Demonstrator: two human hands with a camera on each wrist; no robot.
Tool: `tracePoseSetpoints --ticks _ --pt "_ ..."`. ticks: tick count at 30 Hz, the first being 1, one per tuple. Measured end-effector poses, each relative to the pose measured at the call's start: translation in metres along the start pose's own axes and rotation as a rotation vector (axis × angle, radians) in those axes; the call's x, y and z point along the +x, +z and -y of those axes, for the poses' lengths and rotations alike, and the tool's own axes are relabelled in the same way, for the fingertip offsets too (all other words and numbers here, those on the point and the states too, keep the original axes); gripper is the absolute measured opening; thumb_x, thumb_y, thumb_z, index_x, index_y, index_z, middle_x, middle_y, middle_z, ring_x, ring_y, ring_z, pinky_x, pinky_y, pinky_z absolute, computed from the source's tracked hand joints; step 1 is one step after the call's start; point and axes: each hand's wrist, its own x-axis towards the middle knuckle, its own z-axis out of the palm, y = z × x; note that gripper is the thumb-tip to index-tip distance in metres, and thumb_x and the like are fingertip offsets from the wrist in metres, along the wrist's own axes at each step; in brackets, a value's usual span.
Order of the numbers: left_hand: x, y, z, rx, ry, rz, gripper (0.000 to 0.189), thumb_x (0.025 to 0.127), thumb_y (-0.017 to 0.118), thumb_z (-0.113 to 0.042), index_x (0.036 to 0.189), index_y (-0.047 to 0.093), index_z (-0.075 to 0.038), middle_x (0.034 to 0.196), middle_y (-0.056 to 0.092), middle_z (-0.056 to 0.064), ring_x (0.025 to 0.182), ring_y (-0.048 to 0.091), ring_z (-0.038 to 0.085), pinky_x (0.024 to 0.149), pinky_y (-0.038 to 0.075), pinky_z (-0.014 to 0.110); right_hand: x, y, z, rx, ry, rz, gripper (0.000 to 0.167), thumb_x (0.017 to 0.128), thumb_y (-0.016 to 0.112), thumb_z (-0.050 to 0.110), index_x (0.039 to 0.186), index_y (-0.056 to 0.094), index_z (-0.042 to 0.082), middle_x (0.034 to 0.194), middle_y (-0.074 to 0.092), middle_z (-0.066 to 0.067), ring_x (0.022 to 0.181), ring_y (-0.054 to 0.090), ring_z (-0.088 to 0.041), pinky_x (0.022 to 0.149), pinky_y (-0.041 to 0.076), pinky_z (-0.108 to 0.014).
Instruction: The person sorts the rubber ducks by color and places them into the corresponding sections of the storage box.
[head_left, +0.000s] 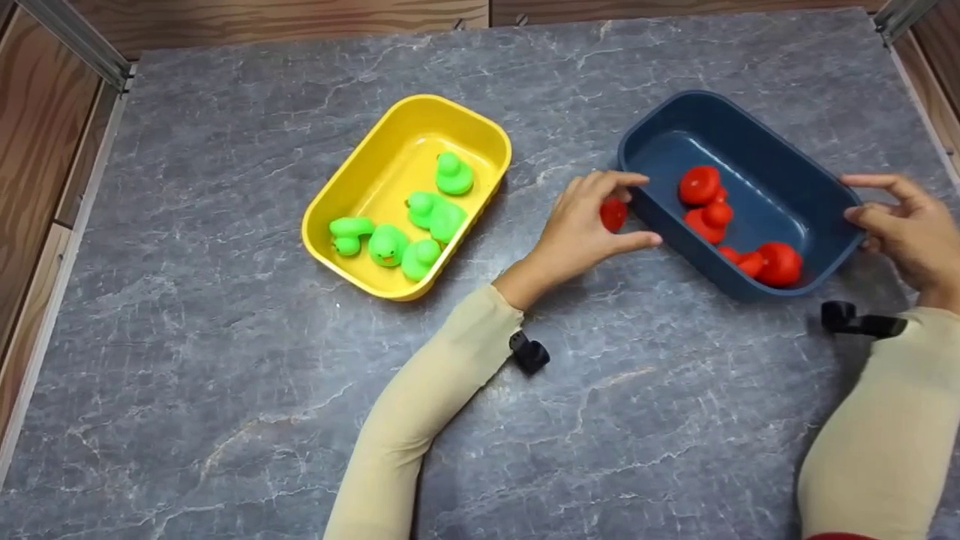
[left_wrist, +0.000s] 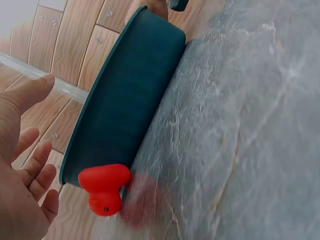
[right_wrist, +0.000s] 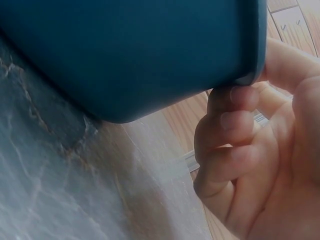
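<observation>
Pinched between my right hand's [head_left: 911, 236] thumb and fingers is the right end of a dark blue plastic tub [head_left: 780, 199]. In the right wrist view, curled fingertips [right_wrist: 237, 120] lie under the tub's rim. Several red rubber ducks [head_left: 778, 262] are inside the tub. One more red rubber duck [left_wrist: 105, 187] is outside it, beside the tub's left wall and partly hidden by my left hand [head_left: 574, 225] in the head view. That hand is next to the duck with thumb and fingers spread apart, gripping nothing.
To the left, a yellow tub [head_left: 390, 187] holds several green rubber ducks [head_left: 386, 245]. Both tubs are on a grey marbled tabletop [head_left: 247, 360]. Wood-patterned panels [head_left: 300, 16] border it, with metal posts [head_left: 86, 45] at the back corners.
</observation>
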Motion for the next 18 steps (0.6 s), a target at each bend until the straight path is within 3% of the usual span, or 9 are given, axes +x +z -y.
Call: tracePoseSetpoints --ticks 5,12,18 --pt "0.001 -0.001 0.007 0.018 -0.076 0.018 0.067 0.073 0.083 -0.044 0.130 0.056 -0.024 0.117 0.058 -0.004 0.113 0.045 0.012 0.098 0.033 0.024 0.000 0.001 0.000 -0.009 0.018 -0.009 0.047 0.087 0.049 -0.014 0.107 0.070 0.023 0.059 0.065 0.007 0.039 0.043 -0.005 0.038 0.031 -0.018" --pt "0.005 -0.004 0.017 0.042 -0.132 0.016 0.067 0.072 0.083 -0.044 0.130 0.057 -0.023 0.123 0.057 -0.003 0.117 0.046 0.014 0.102 0.033 0.030 0.000 0.001 0.001 0.004 0.009 0.003 0.046 0.088 0.049 -0.015 0.107 0.069 0.022 0.060 0.066 0.007 0.039 0.042 -0.004 0.038 0.029 -0.019" --pt "0.010 -0.008 0.025 0.073 -0.185 0.077 0.071 0.072 0.083 -0.046 0.133 0.054 -0.024 0.126 0.057 -0.005 0.121 0.045 0.012 0.103 0.032 0.033 0.000 0.000 0.001 0.061 0.001 0.022 0.046 0.088 0.048 -0.016 0.108 0.070 0.019 0.060 0.066 0.004 0.039 0.044 -0.004 0.038 0.031 -0.018"
